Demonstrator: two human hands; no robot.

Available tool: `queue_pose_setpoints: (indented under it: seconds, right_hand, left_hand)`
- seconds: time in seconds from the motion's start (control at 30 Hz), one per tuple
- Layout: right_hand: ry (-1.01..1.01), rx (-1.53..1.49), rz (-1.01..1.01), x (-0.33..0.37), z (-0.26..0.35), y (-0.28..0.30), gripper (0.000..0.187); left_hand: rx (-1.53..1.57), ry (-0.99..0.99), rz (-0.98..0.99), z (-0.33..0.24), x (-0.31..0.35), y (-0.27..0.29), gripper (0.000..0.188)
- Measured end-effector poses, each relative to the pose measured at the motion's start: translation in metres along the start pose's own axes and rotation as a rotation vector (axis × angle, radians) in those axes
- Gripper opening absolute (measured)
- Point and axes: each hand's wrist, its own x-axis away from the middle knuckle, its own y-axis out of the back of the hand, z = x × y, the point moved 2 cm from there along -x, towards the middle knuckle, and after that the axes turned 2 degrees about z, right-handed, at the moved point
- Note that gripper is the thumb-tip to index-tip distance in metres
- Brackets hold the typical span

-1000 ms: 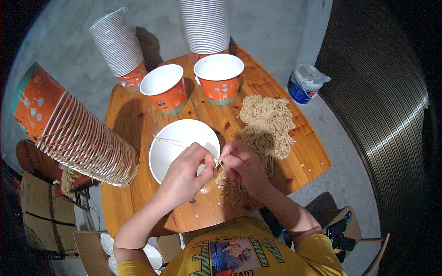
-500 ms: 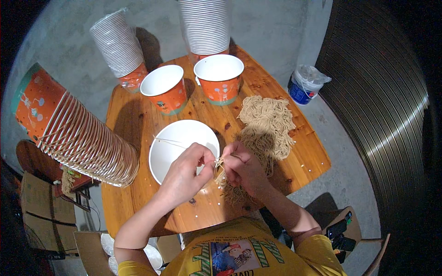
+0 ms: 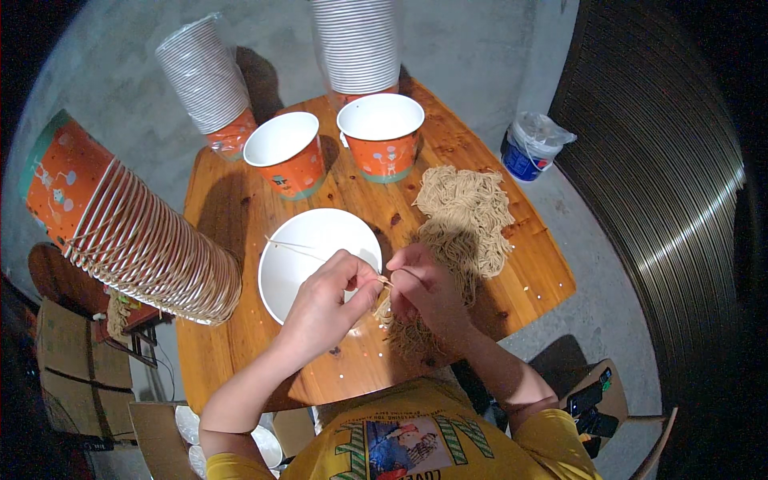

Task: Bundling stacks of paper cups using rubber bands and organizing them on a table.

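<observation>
My left hand (image 3: pixel 330 302) pinches a tan string (image 3: pixel 386 282) between thumb and fingertips, over the right edge of a white bucket (image 3: pixel 290 280). Its wide mouth faces up toward me. Close beside it, my right hand (image 3: pixel 428 290) has its fingers pressed together on the same string. The exact loop or knot is too small to make out. A thin loose end (image 3: pixel 292 246) of string reaches out from behind my left hand across the bucket. To the right, a tangled heap of tan strings (image 3: pixel 468 212) spreads on the table, partly in shadow under my right forearm.
A tilted stack of orange paper buckets (image 3: pixel 160 248), draped with tan strings, stands left. Two orange buckets (image 3: pixel 284 156) (image 3: pixel 382 144) stand behind, before plastic-wrapped stacks (image 3: pixel 206 76) (image 3: pixel 358 44). The wooden table (image 3: pixel 520 300) ends at right; a blue-white pail (image 3: pixel 528 152) is on the floor.
Both hands stay in nearly the same place. The fingertips have shifted slightly on the string, and a whitish bit seen between them earlier is now mostly hidden.
</observation>
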Motion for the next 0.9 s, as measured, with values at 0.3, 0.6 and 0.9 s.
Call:
queue_pose_setpoints:
  seconds: [0.3, 0.6, 0.9]
  right_hand:
    - [0.672, 0.729, -0.022, 0.004, 0.008, 0.007, 0.008]
    - [0.613, 0.929, -0.015, 0.002, 0.006, 0.005, 0.006]
    - [-0.08, 0.035, 0.09, 0.002, 0.012, -0.007, 0.012]
  left_hand:
    - [-0.095, -0.104, -0.046, -0.001, 0.0, -0.003, 0.011]
    - [-0.212, -0.185, -0.063, -0.005, 0.0, -0.002, 0.013]
    - [-0.155, -0.15, -0.059, -0.003, 0.001, -0.002, 0.013]
